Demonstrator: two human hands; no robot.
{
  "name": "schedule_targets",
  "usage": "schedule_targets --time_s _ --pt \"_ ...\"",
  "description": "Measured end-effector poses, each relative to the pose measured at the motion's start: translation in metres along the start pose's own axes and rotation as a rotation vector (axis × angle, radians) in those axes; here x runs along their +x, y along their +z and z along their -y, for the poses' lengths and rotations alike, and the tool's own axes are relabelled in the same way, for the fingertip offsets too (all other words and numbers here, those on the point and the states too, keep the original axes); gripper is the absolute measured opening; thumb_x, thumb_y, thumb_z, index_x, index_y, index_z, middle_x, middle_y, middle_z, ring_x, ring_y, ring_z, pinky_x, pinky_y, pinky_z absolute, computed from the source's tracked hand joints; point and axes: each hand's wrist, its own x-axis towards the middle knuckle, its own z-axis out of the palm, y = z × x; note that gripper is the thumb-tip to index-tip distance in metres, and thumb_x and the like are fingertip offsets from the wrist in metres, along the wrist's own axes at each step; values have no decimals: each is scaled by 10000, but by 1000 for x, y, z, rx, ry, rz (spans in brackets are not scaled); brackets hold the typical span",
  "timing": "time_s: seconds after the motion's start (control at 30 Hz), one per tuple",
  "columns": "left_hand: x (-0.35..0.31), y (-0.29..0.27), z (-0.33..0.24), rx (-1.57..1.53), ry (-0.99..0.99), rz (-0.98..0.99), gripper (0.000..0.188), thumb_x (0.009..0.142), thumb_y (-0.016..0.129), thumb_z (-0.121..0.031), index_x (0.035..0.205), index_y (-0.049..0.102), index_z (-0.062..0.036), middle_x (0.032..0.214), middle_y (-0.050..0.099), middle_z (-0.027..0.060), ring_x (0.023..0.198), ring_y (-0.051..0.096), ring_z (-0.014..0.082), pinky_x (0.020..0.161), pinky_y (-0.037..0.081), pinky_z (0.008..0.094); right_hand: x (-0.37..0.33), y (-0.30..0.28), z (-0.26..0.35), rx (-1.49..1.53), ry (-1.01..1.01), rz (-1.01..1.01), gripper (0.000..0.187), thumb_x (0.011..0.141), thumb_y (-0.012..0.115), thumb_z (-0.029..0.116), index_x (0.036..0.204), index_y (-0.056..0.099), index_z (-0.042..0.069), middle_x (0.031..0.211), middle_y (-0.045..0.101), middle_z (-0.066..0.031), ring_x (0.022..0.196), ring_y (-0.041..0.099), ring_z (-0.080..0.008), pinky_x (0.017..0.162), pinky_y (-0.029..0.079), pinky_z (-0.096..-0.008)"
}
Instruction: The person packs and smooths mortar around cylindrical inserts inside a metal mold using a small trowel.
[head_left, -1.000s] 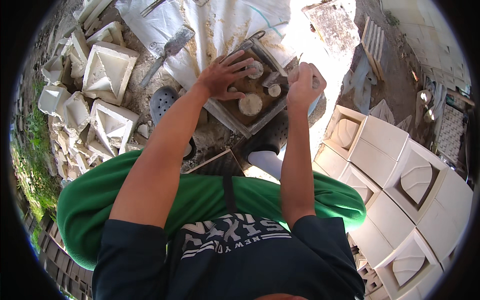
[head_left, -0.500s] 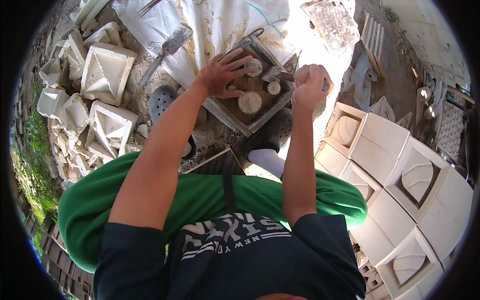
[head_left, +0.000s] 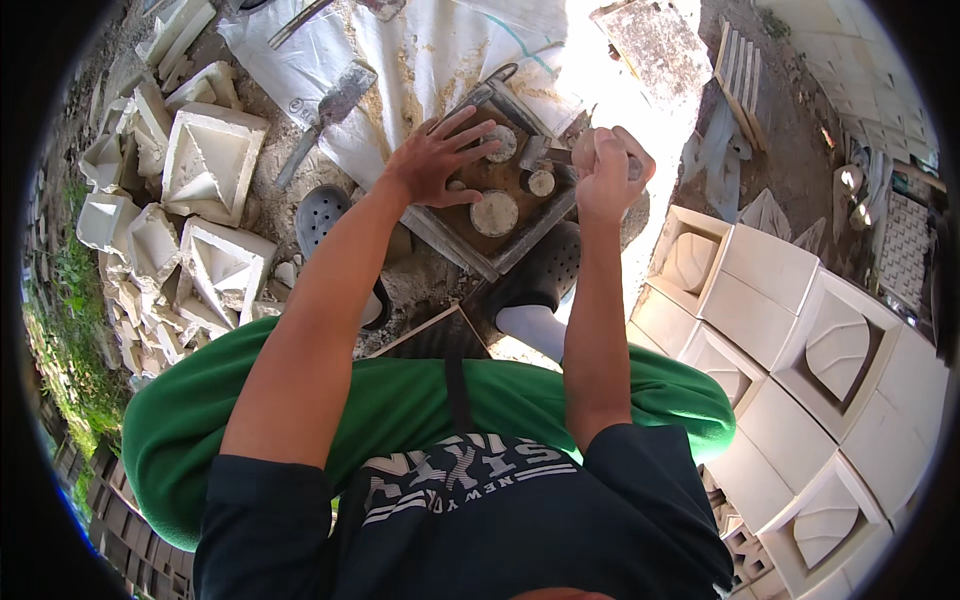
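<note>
A square box mould [head_left: 510, 252] with dark, worn edges lies on the ground between my feet. Its brown inner face carries several round pale pieces, including a large disc [head_left: 494, 214], a disc [head_left: 499, 143] farther off and a small round plug [head_left: 541, 182]. My left hand [head_left: 432, 165] is spread over the mould's left side, fingers apart, with the fingertips by the discs. Closed around a handle, my right hand [head_left: 608, 172] holds what looks like a hammer [head_left: 535, 152]; its metal head is just beyond the small plug. Whether they touch is unclear.
Broken white cast blocks [head_left: 212, 160] are heaped at the left. Stacked pale blocks with leaf-like reliefs [head_left: 835, 350] stand at the right. A trowel-like tool [head_left: 325, 115] lies by a white sheet [head_left: 400, 60]. My dark clogs [head_left: 545, 265] flank the mould.
The view has shifted slightly. The hammer head has moved a little farther from the small plug. My left hand stays spread over the mould's left side.
</note>
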Motion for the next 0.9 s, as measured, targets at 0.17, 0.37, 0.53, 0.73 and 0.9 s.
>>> schedule_targets --time_s 0.17,0.37,0.53,0.73,0.9 --pt "-6 2 8 -16 16 -28 778 787 683 -593 1453 438 -276 1559 339 -8 1460 258 292 1132 337 487 4 5 -1 -71 20 43 358 842 532 36 529 362 66 491 348 6 443 318 -84 424 227 -270" --pt "0 1 4 -1 17 -14 787 777 689 -595 1452 441 -276 1557 341 -10 1458 262 294 1121 355 485 15 3 -24 -81 -30 -115 360 835 489 18 518 332 81 455 308 -9 397 252 -98 395 211 -288" --pt "5 6 4 -13 27 -21 820 796 621 -683 1483 384 -305 1583 288 -37 1482 201 244 1136 325 494 -18 7 -12 29 -95 -278 341 853 508 11 547 373 76 479 338 -7 423 283 -80 413 235 -264" --pt "-6 3 11 2 0 -55 826 767 673 -640 1468 411 -290 1567 323 -25 1469 237 263 1123 343 493 -30 24 19 71 15 -160 332 831 558 44 555 377 15 525 375 36 514 320 -55 487 235 -265" --pt "-5 5 7 -37 18 -71 827 750 709 -610 1454 432 -276 1557 339 -19 1460 258 284 1122 348 496 -18 27 -6 -166 46 -30 344 842 524 20 518 407 27 496 399 4 468 334 -57 448 222 -256"
